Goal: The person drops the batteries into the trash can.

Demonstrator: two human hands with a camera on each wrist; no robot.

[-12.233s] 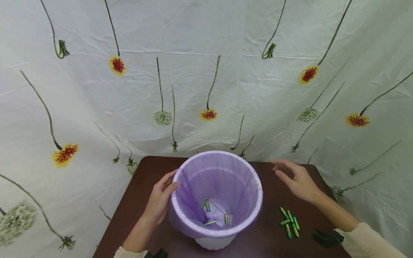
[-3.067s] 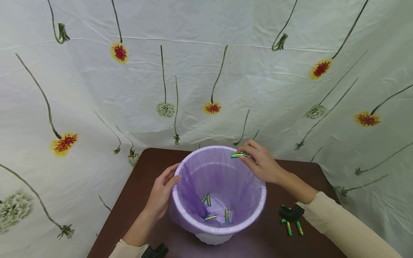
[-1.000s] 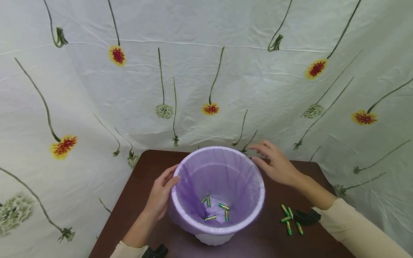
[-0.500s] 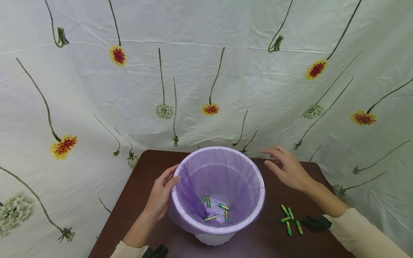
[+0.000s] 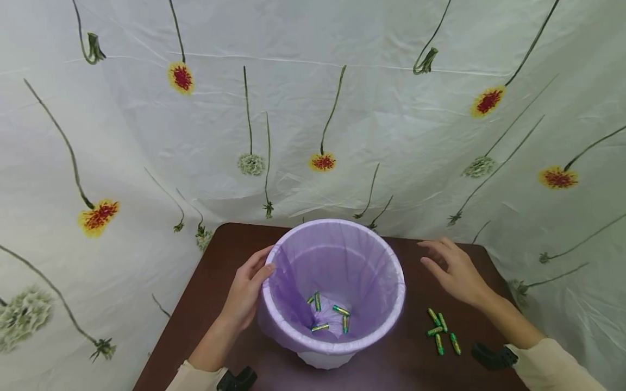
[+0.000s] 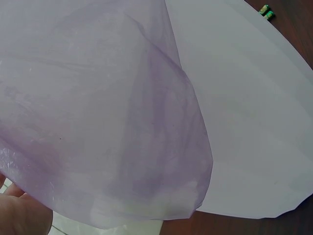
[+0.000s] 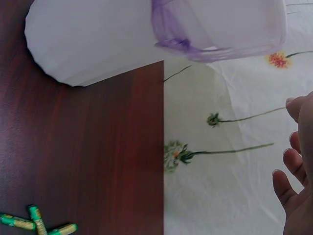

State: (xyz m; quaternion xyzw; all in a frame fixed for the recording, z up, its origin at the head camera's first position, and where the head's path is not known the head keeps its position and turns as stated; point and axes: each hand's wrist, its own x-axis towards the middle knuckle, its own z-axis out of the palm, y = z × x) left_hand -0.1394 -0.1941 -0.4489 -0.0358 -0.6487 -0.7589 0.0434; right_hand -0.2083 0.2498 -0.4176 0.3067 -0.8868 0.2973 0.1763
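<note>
No readable text anywhere, tbh. Any print on the batteries [image 5: 434, 330] toward the counter's [image 5: 393, 361] right edge, or those in the bin [image 5: 337, 346], is too tiny.

the purple-lined bin [image 5: 334, 347] stands upright on the dark brown surface [image 5: 406, 361], with five green-and-gold batteries [image 5: 341, 310] lying at its bottom. at the bin's left, the left hand [image 5: 246, 292] grips its rim. to the bin's right, the right hand [image 5: 457, 274] hovers apart from it, and five loose batteries [image 5: 439, 344] lie on the surface. behind the bin hangs a flowered cloth [image 5: 205, 157].
</note>
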